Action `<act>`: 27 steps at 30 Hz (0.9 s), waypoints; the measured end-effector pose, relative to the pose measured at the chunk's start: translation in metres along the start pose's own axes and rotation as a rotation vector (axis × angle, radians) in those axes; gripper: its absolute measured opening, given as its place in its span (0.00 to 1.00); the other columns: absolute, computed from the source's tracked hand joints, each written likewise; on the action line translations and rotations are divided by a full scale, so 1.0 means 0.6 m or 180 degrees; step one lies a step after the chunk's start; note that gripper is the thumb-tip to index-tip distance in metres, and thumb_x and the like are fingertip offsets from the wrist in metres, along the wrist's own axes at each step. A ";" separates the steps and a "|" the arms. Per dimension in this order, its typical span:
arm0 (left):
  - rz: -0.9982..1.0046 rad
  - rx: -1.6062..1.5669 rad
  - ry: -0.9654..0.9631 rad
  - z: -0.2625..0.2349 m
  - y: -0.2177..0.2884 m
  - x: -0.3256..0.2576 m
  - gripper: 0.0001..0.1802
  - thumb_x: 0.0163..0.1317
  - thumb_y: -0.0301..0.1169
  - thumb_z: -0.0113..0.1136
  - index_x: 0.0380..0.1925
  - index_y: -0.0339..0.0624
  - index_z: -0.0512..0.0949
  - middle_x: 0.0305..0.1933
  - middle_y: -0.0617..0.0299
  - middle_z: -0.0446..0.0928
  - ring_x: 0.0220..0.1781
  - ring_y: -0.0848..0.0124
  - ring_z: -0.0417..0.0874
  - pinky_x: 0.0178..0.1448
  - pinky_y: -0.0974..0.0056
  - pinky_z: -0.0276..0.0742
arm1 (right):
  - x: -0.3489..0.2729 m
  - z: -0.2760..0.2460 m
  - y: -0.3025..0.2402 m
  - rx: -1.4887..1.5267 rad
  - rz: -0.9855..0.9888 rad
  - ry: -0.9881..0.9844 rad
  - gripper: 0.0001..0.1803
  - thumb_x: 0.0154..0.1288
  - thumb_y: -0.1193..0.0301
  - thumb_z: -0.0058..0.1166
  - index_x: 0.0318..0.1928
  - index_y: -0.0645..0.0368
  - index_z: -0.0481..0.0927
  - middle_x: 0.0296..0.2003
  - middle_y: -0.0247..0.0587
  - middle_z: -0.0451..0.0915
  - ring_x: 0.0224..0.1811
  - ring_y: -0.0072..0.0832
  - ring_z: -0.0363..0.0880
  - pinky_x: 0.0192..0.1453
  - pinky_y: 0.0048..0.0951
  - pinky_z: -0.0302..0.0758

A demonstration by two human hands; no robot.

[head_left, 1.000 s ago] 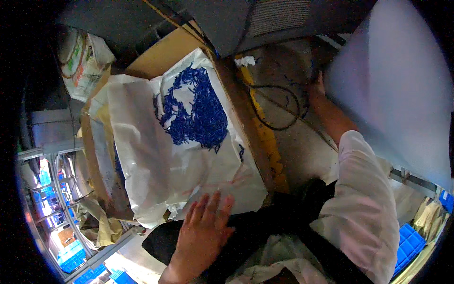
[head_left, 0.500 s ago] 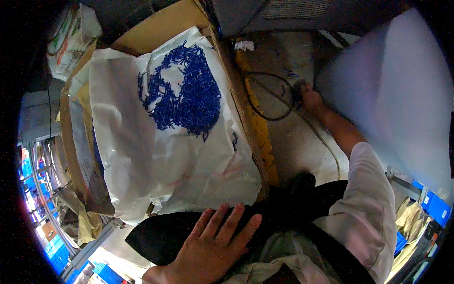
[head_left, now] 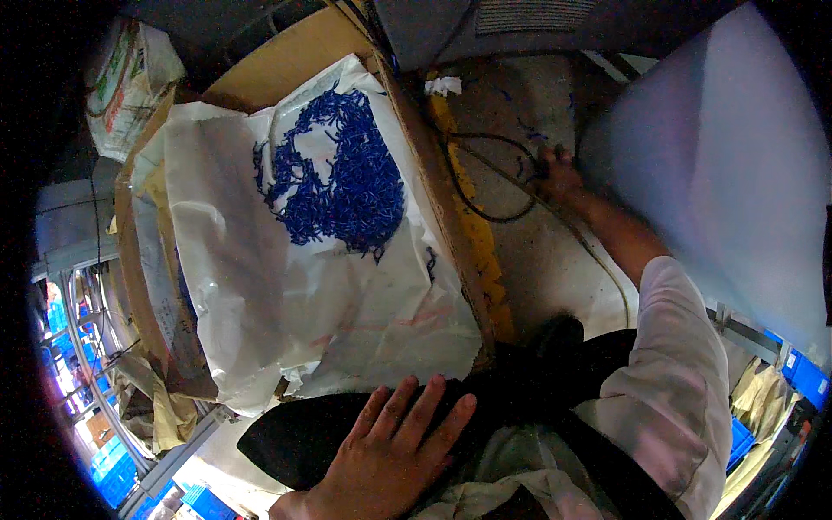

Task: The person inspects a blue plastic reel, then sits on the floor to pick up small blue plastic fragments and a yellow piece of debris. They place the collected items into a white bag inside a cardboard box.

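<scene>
My left hand (head_left: 386, 455) lies flat on my dark-clothed leg, fingers spread, holding nothing. My right hand (head_left: 562, 178) reaches down to the floor, beside a dark cable loop (head_left: 494, 217). Its fingers look parted, but shadow obscures the tips, and no held thing shows. A few small blue pieces (head_left: 537, 135) lie on the floor near those fingers. To the left stands a cardboard box (head_left: 433, 186) with a white plastic sheet or bag (head_left: 381, 321) over its top. On that plastic rests a heap of short dark-blue strips (head_left: 368, 178).
A large pale translucent sheet or bag (head_left: 719, 173) rises at the right, close to my right forearm. Yellow floor marking (head_left: 485, 277) runs along the box's side. A white woven sack (head_left: 134, 87) sits at the far left. Blue bins (head_left: 802, 377) stand at the right edge.
My right hand has shifted slightly, its fingers now more parted. The view has tilted a little. My left hand stays on my leg.
</scene>
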State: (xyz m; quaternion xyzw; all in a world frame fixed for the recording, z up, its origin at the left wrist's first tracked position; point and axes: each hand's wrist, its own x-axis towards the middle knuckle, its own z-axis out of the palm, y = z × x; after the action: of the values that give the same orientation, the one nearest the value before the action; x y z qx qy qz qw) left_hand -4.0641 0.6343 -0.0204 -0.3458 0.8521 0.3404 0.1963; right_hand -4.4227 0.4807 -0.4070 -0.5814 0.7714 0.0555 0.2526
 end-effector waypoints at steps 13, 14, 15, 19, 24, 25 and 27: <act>-0.0099 -0.0109 0.0377 0.016 0.006 -0.033 0.31 0.57 0.37 0.55 0.63 0.52 0.63 0.63 0.51 0.64 0.62 0.53 0.69 0.65 0.50 0.66 | -0.023 -0.015 -0.058 -0.0790 -0.0564 -0.0463 0.30 0.52 0.66 0.59 0.57 0.53 0.69 0.52 0.50 0.70 0.53 0.50 0.73 0.51 0.45 0.76; -0.0092 -0.0063 0.0450 0.014 0.011 -0.038 0.31 0.57 0.37 0.54 0.63 0.52 0.63 0.63 0.51 0.64 0.61 0.53 0.69 0.65 0.50 0.66 | -0.040 -0.031 -0.079 -0.1014 -0.0513 -0.0453 0.32 0.52 0.65 0.59 0.59 0.52 0.68 0.52 0.50 0.70 0.53 0.49 0.73 0.50 0.47 0.76; -0.0034 0.0008 0.0457 0.012 0.011 -0.039 0.31 0.57 0.36 0.53 0.63 0.52 0.62 0.63 0.51 0.64 0.61 0.53 0.70 0.64 0.50 0.66 | -0.033 -0.024 -0.067 -0.1094 -0.0514 -0.0236 0.34 0.52 0.65 0.60 0.61 0.51 0.65 0.53 0.50 0.70 0.53 0.49 0.74 0.50 0.48 0.76; 0.0284 0.0217 0.0608 0.018 0.007 -0.042 0.31 0.58 0.34 0.48 0.64 0.52 0.61 0.63 0.50 0.64 0.60 0.53 0.70 0.63 0.50 0.68 | 0.070 0.049 0.062 -0.0769 0.0234 -0.0184 0.41 0.52 0.62 0.62 0.66 0.49 0.58 0.59 0.49 0.65 0.53 0.49 0.73 0.49 0.50 0.76; 0.0241 0.0368 0.0847 0.050 0.012 -0.069 0.31 0.59 0.35 0.45 0.65 0.50 0.59 0.64 0.49 0.63 0.61 0.53 0.70 0.64 0.50 0.68 | 0.041 0.055 0.021 -0.0647 -0.0016 -0.0263 0.38 0.53 0.62 0.61 0.64 0.50 0.59 0.59 0.48 0.65 0.53 0.46 0.73 0.49 0.49 0.76; 0.0293 0.0433 0.0812 0.040 0.014 -0.069 0.31 0.59 0.35 0.44 0.66 0.50 0.59 0.65 0.49 0.62 0.61 0.52 0.69 0.64 0.50 0.67 | 0.032 0.046 0.029 -0.0592 -0.0013 -0.0230 0.37 0.54 0.62 0.61 0.64 0.50 0.60 0.58 0.47 0.66 0.53 0.45 0.73 0.49 0.48 0.76; 0.0322 0.0473 0.0810 0.029 0.018 -0.072 0.31 0.60 0.35 0.44 0.66 0.49 0.58 0.65 0.48 0.62 0.62 0.52 0.69 0.65 0.50 0.66 | 0.017 0.031 0.035 -0.0456 -0.0006 -0.0154 0.35 0.55 0.62 0.60 0.62 0.51 0.61 0.58 0.47 0.66 0.53 0.44 0.73 0.49 0.47 0.76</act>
State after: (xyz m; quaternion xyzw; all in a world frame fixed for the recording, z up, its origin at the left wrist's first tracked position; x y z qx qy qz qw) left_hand -4.0408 0.6723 -0.0030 -0.3273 0.9093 0.2392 0.0943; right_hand -4.4385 0.4856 -0.4319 -0.5972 0.7586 0.1244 0.2290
